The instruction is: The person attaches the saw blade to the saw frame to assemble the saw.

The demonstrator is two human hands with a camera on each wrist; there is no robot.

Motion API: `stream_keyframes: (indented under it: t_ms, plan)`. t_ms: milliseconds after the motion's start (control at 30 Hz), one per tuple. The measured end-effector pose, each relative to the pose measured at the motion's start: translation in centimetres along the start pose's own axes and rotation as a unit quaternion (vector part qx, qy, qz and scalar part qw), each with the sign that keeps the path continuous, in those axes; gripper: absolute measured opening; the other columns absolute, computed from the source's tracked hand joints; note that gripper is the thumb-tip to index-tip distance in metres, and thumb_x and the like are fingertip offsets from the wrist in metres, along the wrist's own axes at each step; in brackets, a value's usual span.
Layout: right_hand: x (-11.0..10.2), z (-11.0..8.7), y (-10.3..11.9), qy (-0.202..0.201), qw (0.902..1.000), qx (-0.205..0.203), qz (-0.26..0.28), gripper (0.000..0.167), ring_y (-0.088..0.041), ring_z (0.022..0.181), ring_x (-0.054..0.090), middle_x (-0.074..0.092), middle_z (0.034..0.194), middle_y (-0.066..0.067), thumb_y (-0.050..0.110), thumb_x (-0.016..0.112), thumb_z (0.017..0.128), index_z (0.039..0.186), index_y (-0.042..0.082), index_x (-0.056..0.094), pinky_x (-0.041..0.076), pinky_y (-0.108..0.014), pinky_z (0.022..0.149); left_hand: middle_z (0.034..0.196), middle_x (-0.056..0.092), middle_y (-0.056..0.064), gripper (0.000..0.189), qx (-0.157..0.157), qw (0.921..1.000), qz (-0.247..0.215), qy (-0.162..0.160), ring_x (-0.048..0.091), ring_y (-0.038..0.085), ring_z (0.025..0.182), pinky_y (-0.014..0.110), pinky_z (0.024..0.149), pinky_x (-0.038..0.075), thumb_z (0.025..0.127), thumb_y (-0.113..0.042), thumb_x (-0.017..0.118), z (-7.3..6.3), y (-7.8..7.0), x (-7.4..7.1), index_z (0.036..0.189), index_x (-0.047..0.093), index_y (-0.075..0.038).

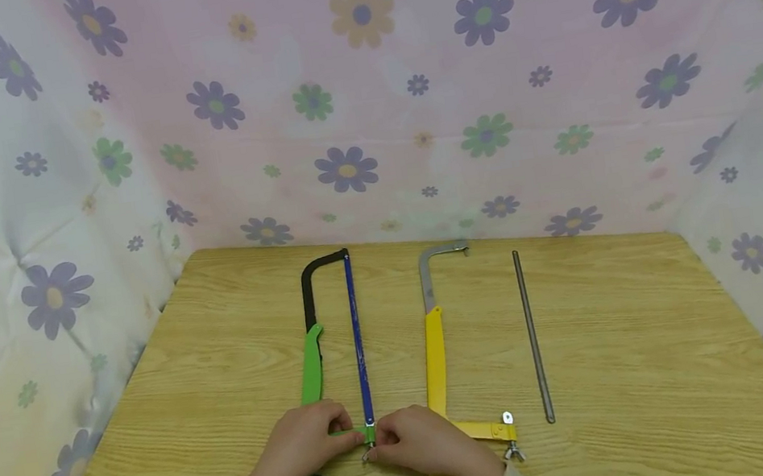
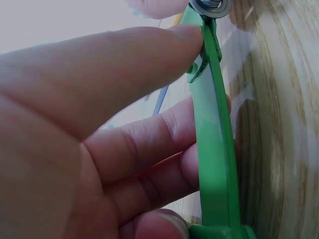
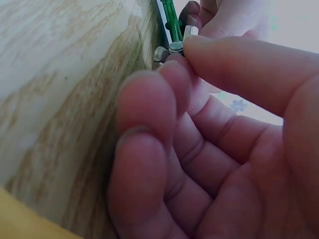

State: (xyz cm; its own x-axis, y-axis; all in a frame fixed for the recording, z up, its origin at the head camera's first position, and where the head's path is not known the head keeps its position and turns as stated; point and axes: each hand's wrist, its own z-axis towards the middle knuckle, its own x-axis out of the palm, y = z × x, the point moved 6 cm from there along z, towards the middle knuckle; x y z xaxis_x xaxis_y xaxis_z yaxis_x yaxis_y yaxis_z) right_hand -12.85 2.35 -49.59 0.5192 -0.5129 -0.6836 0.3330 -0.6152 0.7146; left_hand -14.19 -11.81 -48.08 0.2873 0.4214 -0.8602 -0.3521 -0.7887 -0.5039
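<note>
A green hacksaw (image 1: 311, 368) with a black front bow lies on the table, a blue blade (image 1: 356, 331) running along its open side. My left hand (image 1: 301, 447) pinches the saw's green lower arm (image 2: 213, 149), thumb on top near the metal washer (image 2: 212, 6) and fingers curled beneath. From the other side my right hand (image 1: 418, 443) pinches the metal wing nut (image 3: 191, 33) at the end of that arm between thumb and index finger. Its remaining fingers are curled beside the tabletop. The fingertips partly hide the nut.
Just right of the hands lies a yellow hacksaw frame (image 1: 435, 360) with a grey bow and no blade, its own wing nut (image 1: 513, 452) at the lower end. Further right is a loose grey blade (image 1: 533, 339). Flowered cloth (image 1: 410, 128) encloses the wooden table (image 1: 626, 366).
</note>
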Motion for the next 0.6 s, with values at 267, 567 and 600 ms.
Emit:
stream_keyframes:
  t_ms: [267,567,600]
  plan:
    - [-0.07,-0.05,0.12,-0.005,0.9999,0.003,0.011,0.028,-0.001,0.041,0.033,0.039,0.048,0.016,0.043,0.060,0.081,0.061,0.025,0.054,0.028,-0.019,0.041,0.061,0.045,-0.020,0.025,0.001,1.0000,0.002,-0.002,0.040,0.000,0.051,0.022,0.049,0.034,0.076,-0.054,0.059,0.04,0.04,0.03,0.071,0.059,-0.030]
    - [-0.02,-0.09,-0.04,0.000,0.9995,0.016,0.026,0.031,-0.003,0.040,0.035,0.040,0.046,0.015,0.045,0.058,0.082,0.060,0.024,0.055,0.029,-0.020,0.040,0.062,0.046,-0.020,0.024,-0.001,1.0000,0.000,0.001,0.041,-0.001,0.051,0.022,0.049,0.034,0.076,-0.053,0.060,0.03,0.01,0.05,0.071,0.060,-0.030]
    - [0.01,-0.07,-0.06,0.000,0.9996,0.016,0.025,0.031,-0.003,0.040,0.035,0.040,0.047,0.015,0.046,0.058,0.082,0.060,0.024,0.055,0.029,-0.020,0.040,0.061,0.046,-0.020,0.023,-0.002,1.0000,0.001,0.001,0.041,0.000,0.051,0.022,0.049,0.034,0.076,-0.052,0.061,0.03,0.02,0.04,0.071,0.059,-0.030]
